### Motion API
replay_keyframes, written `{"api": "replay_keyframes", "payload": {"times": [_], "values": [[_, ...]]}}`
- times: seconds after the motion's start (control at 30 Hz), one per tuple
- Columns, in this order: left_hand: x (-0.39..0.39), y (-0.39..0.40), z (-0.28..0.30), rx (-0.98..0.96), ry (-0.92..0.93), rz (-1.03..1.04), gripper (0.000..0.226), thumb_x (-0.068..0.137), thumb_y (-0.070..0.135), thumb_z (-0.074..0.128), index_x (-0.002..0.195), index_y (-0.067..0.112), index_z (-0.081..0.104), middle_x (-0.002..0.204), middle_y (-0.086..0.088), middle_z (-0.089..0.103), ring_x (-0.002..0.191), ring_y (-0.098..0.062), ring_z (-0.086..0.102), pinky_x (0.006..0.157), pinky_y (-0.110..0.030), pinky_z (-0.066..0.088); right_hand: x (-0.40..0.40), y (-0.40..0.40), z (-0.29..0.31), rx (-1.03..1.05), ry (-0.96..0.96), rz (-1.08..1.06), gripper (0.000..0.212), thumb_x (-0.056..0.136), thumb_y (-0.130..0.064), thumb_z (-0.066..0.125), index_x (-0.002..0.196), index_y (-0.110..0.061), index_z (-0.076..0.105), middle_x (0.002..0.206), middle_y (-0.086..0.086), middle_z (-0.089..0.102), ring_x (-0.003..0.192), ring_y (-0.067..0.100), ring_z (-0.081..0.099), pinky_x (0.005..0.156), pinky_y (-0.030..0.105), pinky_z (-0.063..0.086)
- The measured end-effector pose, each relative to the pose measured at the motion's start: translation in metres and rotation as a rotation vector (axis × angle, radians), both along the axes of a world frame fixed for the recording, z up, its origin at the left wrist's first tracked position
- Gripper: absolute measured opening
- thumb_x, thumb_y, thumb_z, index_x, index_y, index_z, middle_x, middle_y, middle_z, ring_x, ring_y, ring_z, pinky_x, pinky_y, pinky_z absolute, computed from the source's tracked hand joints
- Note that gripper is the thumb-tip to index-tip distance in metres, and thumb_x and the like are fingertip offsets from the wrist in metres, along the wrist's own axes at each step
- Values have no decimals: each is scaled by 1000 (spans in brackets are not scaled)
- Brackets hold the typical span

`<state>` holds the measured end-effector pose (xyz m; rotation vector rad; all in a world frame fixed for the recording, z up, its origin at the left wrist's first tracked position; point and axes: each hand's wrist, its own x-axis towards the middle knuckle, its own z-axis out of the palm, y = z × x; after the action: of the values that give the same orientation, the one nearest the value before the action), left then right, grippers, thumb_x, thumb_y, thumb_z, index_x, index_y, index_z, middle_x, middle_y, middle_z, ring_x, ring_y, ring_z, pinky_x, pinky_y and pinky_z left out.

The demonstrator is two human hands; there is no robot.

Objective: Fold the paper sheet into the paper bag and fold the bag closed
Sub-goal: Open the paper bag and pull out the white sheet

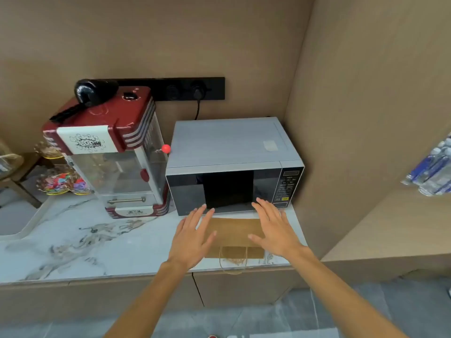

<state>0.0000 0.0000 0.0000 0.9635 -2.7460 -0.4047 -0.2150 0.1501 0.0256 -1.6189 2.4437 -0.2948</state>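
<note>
A flat brown paper bag (234, 231) lies on the marble counter (97, 242) just in front of the microwave, its twine handles (233, 263) hanging over the counter's front edge. My left hand (192, 236) hovers with fingers spread over the bag's left edge. Over the bag's right side, my right hand (274, 226) is spread flat in the same way. Neither hand holds anything. I see no separate paper sheet.
A silver microwave (231, 164) stands right behind the bag, near the side wall (341, 118). To its left is a red popcorn machine (114, 152). Candy jars (61, 181) sit at far left. Bottled water (434, 172) rests on a shelf at right.
</note>
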Motion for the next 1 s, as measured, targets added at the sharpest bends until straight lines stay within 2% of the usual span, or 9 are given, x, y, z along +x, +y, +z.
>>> {"api": "replay_keyframes", "payload": {"times": [0.13, 0.33, 0.47, 0.63, 0.8, 0.93, 1.0], "values": [[-4, -17, -15, 57, -58, -74, 70, 94, 67, 31, 155, 39, 11, 166, 11, 11, 152, -17, 12, 122, -38, 15, -2, -13, -13, 121, -19, -5, 111, 79, -60, 70, 159, -24, 3, 168, -4, -3, 155, 21, -3, 123, 54, 7], [-11, -27, -33, 125, -128, -114, 94, 80, 73, 53, 155, 37, 10, 165, 10, 10, 152, -18, 12, 123, -39, 15, -4, -19, -34, 202, 31, 33, 125, 66, -62, 80, 158, -26, 4, 165, -3, 5, 153, 22, 5, 123, 56, 8], [-14, -28, -42, 116, -129, -109, 106, 72, 69, 67, 155, 36, 11, 165, 10, 10, 151, -19, 15, 122, -38, 17, -5, -17, -45, 203, 65, 86, 116, 71, -42, 83, 157, -26, 8, 162, -2, 13, 150, 22, 15, 123, 54, 15], [-14, -24, -42, 134, -158, -71, 118, 65, 54, 84, 151, 43, 4, 163, 14, 2, 147, -18, 22, 120, -39, 27, -13, -15, -51, 128, 79, 119, 87, 87, -24, 68, 156, -21, 16, 156, 2, 22, 144, 24, 31, 123, 48, 19], [-13, -24, -44, 176, -148, -19, 122, 64, 44, 88, 150, 48, 1, 163, 17, -3, 142, -21, 33, 114, -42, 38, -17, -15, -55, 181, 147, 242, 114, 76, -36, 81, 156, -24, 2, 158, 11, 17, 146, 31, 25, 123, 56, 12], [-15, -24, -46, 219, -130, 7, 122, 64, 45, 88, 149, 51, 0, 162, 21, -6, 138, -23, 37, 111, -42, 42, -15, -13, -58, 169, 178, 239, 108, 80, -8, 73, 155, -28, -1, 155, 12, 19, 145, 31, 28, 124, 53, 7], [-15, -25, -46, 238, -125, 10, 123, 63, 47, 88, 148, 53, -1, 161, 23, -6, 137, -24, 39, 110, -43, 43, -17, -14, -56, 166, 145, 246, 104, 80, -7, 70, 156, -29, 2, 153, 9, 20, 143, 29, 30, 124, 53, 7]]}}
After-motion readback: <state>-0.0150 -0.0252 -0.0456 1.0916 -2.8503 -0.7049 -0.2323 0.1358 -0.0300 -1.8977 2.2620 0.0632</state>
